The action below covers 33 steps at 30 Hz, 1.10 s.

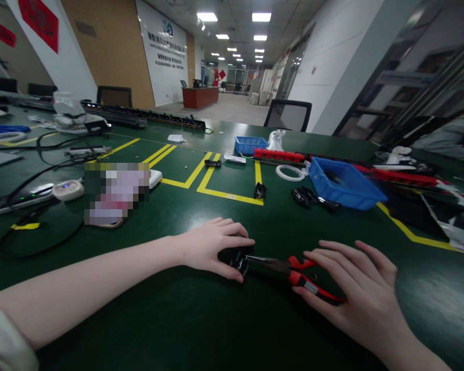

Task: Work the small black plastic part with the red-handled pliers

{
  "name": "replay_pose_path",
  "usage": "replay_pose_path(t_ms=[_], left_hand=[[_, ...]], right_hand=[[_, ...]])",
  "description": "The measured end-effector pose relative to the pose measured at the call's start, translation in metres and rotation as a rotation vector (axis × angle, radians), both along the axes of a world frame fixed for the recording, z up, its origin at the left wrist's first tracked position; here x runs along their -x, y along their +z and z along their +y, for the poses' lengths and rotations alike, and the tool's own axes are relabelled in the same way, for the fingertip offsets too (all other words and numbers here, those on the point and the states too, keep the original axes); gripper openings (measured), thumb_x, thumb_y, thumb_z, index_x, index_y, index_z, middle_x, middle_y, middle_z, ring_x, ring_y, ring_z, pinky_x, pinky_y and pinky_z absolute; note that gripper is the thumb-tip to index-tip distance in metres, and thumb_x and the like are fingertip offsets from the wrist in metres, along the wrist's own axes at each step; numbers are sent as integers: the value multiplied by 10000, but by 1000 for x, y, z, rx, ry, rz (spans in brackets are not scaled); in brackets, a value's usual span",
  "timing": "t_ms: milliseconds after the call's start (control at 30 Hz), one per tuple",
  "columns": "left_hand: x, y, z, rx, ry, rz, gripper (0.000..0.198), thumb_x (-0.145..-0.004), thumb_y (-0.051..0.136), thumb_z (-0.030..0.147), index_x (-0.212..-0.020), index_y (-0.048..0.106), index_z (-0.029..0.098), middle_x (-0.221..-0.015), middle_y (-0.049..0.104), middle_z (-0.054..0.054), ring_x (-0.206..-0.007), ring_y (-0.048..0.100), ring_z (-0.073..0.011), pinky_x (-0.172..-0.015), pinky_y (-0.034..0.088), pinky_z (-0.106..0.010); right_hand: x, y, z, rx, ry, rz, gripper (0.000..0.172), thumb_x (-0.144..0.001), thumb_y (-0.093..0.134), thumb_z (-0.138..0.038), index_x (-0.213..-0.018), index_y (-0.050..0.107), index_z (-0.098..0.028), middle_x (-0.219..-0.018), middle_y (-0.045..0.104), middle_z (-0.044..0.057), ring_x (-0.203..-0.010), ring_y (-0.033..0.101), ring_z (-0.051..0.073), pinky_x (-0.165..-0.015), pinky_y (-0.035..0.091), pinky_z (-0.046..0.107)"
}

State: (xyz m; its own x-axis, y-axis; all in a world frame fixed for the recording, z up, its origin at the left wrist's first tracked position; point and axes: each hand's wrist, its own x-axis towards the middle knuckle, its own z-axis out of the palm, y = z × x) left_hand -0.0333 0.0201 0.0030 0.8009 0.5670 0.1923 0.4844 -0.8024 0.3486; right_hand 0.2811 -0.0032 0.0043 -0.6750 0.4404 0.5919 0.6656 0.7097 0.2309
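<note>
My left hand (212, 247) curls thumb and fingers around a small shiny black part (238, 262) lying low on the green tabletop. What this part is I cannot make out. Red-handled needle-nose pliers (298, 268) rest between the thumb and index finger of my right hand (355, 288), whose other fingers are spread. The pliers point left, with their slim tips at the black part; whether they grip it cannot be told.
Beyond my hands lie black pieces (303, 197) beside a blue bin (346, 188), plus another black piece (260, 190) at a yellow tape corner. A white ring (290, 173) lies farther back. On the left are a blurred-out phone (116, 198) and black cables (42, 247).
</note>
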Motion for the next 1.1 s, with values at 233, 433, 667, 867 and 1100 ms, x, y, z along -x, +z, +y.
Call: replay_pose_path(t_ms=[233, 433, 667, 867, 1100], left_hand=[[1, -2, 3, 17, -4, -22, 722, -803, 639, 629, -1365, 517, 193, -1284, 564, -113, -1134, 537, -281, -923, 429, -384], [0, 1, 3, 33, 2, -20, 692, -808, 649, 604, -1358, 528, 203, -1288, 562, -109, -1137, 534, -283, -921, 431, -389], [-1, 0, 3, 23, -7, -22, 688, -811, 644, 602, -1350, 533, 190, -1280, 565, -110, -1140, 535, -282, -945, 424, -406], [-1, 1, 3, 27, -7, -15, 677, -816, 640, 596, -1347, 536, 190, -1270, 568, -112, -1136, 540, -284, -936, 433, -411], [-1, 0, 4, 6, -10, -21, 681, -811, 644, 598, -1336, 546, 176, -1259, 573, -105, -1125, 544, -274, -932, 439, -400]], right_hand=[[-1, -9, 6, 27, 5, 65, 409, -786, 658, -459, -1135, 586, -258, -975, 723, 67, -990, 637, 337, -973, 349, 574], [-6, -8, 12, 72, 42, 94, 367, -804, 630, -487, -1112, 600, -290, -975, 716, 58, -997, 638, 347, -963, 358, 583], [-8, -7, 11, 77, 26, 76, 371, -811, 625, -482, -1116, 588, -274, -981, 714, 69, -1005, 635, 351, -965, 353, 593], [-4, -9, 9, 69, 22, 91, 405, -783, 662, -463, -1135, 590, -275, -982, 717, 62, -1020, 630, 345, -982, 344, 581], [-7, -7, 9, 51, 23, 74, 399, -794, 649, -459, -1135, 586, -264, -984, 720, 66, -1011, 633, 337, -983, 342, 570]])
